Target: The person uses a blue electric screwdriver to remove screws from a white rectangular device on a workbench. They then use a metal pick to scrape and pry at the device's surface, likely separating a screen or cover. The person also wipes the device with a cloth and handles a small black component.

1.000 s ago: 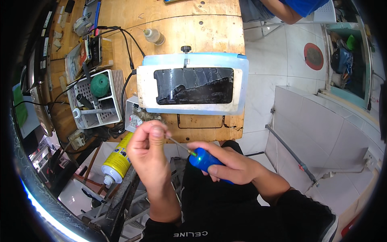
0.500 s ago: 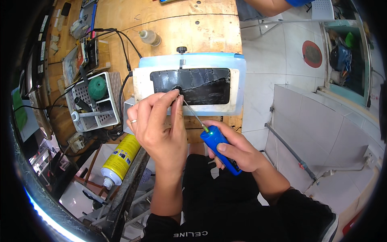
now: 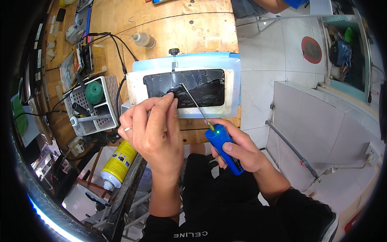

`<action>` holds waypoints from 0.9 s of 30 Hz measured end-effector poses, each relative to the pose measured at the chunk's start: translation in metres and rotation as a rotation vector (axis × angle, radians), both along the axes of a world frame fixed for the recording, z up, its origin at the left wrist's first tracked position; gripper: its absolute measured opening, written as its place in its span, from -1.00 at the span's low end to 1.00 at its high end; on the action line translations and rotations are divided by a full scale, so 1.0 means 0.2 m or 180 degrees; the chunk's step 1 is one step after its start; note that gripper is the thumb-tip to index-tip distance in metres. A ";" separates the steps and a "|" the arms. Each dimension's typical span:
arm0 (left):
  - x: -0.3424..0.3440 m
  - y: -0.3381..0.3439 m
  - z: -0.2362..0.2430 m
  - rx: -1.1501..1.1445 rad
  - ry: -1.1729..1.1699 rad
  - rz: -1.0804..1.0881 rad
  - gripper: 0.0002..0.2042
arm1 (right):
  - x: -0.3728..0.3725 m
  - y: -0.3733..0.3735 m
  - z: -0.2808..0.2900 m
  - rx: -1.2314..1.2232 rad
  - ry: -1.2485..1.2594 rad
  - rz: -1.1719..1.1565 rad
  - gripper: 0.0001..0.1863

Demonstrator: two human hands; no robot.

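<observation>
Since 0.5 s ago, left hand (image 3: 155,129) reached cracked panel (image 3: 193,86).

Blue-handled probe (image 3: 219,147) tip-down on cracked black panel (image 3: 193,86)

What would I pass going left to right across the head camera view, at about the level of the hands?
White basket → yellow spray can → left hand → blue-handled tool in the right hand → grey floor pipe.

yellow spray can (image 3: 118,164) | white basket (image 3: 93,105) | clear bottle (image 3: 142,39)
</observation>
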State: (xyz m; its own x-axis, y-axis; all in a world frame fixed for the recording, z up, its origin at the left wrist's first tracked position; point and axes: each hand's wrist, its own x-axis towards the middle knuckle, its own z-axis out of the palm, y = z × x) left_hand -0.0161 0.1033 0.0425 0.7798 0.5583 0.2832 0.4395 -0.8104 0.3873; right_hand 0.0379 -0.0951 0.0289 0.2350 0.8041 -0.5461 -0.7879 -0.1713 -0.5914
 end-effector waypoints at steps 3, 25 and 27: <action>0.00 0.00 0.00 0.0008 0.0004 -0.0007 -0.81 | 0.00 -0.02 0.00 0.0016 0.0010 -0.0015 -0.35; -0.03 0.00 0.01 -0.0516 -0.0210 0.0084 -0.92 | -0.03 -0.02 0.04 0.0222 0.0085 0.0236 -0.24; -0.05 -0.04 0.03 -0.1580 -0.0507 0.0320 -0.95 | -0.02 -0.02 0.04 0.0287 0.0103 0.0195 -0.28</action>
State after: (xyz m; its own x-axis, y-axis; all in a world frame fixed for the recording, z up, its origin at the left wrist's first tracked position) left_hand -0.0270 0.0943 0.0494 0.6844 0.7251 0.0762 0.4102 -0.4694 0.7819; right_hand 0.0341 -0.0996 0.0377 0.1673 0.8626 -0.4774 -0.7966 -0.1671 -0.5810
